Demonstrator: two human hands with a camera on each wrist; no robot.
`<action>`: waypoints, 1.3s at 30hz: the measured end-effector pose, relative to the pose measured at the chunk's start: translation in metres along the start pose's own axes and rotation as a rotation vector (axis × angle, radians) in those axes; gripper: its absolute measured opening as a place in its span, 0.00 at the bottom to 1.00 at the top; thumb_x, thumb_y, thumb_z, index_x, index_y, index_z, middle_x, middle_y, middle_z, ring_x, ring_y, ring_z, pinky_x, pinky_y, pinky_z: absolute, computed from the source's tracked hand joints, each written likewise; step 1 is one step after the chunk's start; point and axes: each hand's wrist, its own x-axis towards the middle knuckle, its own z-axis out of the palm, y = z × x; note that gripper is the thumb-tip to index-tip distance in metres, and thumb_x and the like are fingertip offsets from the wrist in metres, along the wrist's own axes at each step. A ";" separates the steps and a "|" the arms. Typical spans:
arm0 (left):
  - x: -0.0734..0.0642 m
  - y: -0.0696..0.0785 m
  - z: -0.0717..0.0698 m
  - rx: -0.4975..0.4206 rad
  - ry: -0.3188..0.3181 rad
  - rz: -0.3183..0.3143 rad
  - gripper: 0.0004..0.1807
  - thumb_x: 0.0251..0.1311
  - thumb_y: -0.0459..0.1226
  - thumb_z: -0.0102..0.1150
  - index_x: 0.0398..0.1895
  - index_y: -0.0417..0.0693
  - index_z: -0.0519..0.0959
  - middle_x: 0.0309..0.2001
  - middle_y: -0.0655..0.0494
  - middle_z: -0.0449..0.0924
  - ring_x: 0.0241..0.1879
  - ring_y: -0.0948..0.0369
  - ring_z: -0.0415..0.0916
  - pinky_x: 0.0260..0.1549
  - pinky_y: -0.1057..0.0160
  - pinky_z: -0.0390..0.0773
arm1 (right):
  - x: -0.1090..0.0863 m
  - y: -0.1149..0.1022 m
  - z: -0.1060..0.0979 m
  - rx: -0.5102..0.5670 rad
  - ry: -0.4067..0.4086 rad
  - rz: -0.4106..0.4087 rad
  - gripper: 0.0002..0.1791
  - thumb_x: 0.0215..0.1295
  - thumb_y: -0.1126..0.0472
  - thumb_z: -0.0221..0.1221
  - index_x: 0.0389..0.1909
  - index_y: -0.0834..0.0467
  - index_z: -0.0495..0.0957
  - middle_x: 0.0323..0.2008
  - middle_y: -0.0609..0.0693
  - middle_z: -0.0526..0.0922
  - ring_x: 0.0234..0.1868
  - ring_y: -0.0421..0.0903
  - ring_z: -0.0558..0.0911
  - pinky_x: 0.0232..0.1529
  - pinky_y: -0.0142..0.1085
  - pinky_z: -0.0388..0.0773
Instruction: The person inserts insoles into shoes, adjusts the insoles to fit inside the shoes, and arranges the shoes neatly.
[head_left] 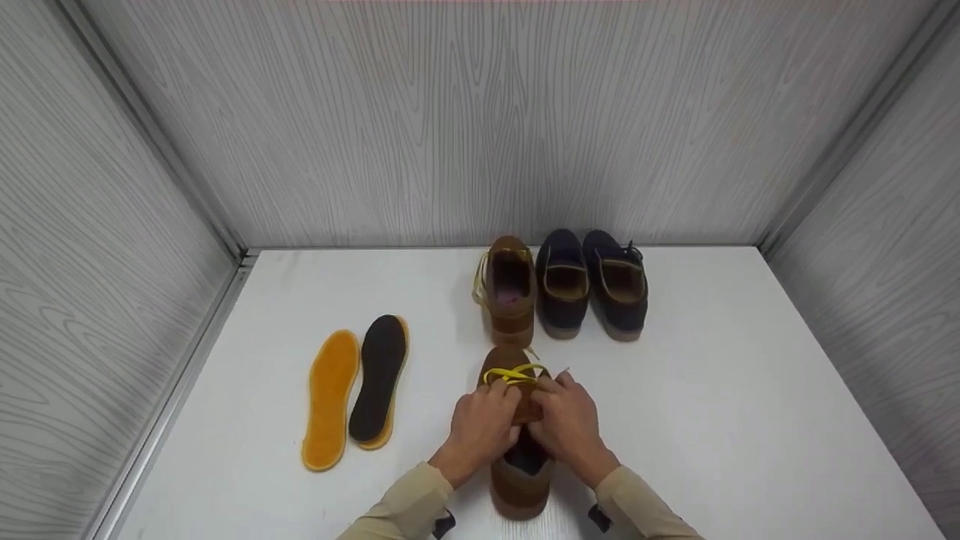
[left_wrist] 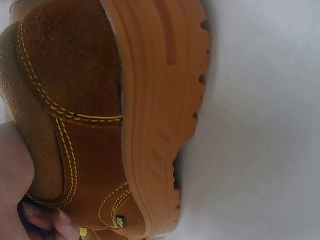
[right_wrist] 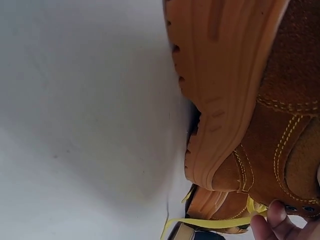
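while close over the nearer brown shoe (head_left: 519, 496), both hands (head_left: 484, 421) (head_left: 568, 421) knuckles-up, in a pinch on yellow laces (head_left: 508, 373)

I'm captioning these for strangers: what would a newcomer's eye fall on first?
Probably the bright yellow lace, held in the left hand and right hand over the nearer brown suede shoe, at the front of the white table. Next, the orange insole toward the left, beside a black insole with orange along its edge. Then the back row: another brown shoe left of two dark shoes.
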 end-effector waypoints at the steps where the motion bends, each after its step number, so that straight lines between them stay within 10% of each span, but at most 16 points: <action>1: 0.000 0.000 0.000 0.004 0.013 0.008 0.18 0.53 0.48 0.65 0.39 0.46 0.77 0.34 0.51 0.76 0.26 0.57 0.74 0.24 0.59 0.78 | 0.000 0.000 0.000 -0.001 0.002 -0.003 0.04 0.35 0.64 0.64 0.17 0.56 0.80 0.25 0.45 0.74 0.28 0.47 0.68 0.26 0.39 0.70; 27: 0.002 -0.003 -0.001 -0.039 -0.028 0.045 0.11 0.54 0.45 0.64 0.33 0.48 0.84 0.30 0.54 0.77 0.26 0.58 0.73 0.28 0.61 0.78 | 0.001 -0.002 -0.001 -0.059 -0.024 -0.027 0.04 0.37 0.65 0.64 0.19 0.54 0.79 0.27 0.45 0.75 0.29 0.48 0.69 0.26 0.41 0.70; 39: -0.005 -0.002 -0.002 -0.065 0.062 0.026 0.09 0.53 0.43 0.63 0.31 0.48 0.82 0.32 0.54 0.74 0.24 0.59 0.71 0.20 0.61 0.75 | -0.003 0.002 -0.004 -0.003 0.000 -0.078 0.07 0.37 0.66 0.63 0.16 0.54 0.74 0.27 0.46 0.73 0.29 0.48 0.70 0.30 0.43 0.71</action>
